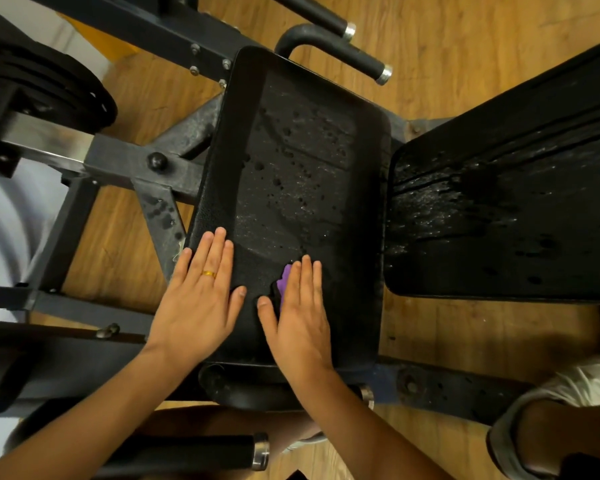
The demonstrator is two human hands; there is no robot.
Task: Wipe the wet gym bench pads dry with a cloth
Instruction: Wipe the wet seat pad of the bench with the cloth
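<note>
Both hands lie flat on the near end of the black seat pad (pixel 291 188). The left hand (pixel 201 299), wearing a gold ring (pixel 209 274), has straight fingers pressed to the pad's left edge and grips nothing. The right hand (pixel 300 313) is just as flat — fingers extended, pressing a purple cloth (pixel 285 278) against the pad, only a corner showing. Water droplets bead across the seat pad and the back pad (pixel 499 202) to the right.

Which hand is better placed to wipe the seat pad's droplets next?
Right, probably: the right hand lies flat on the purple cloth, just short of droplets on the seat pad. The left hand rests on bare pad.
</note>
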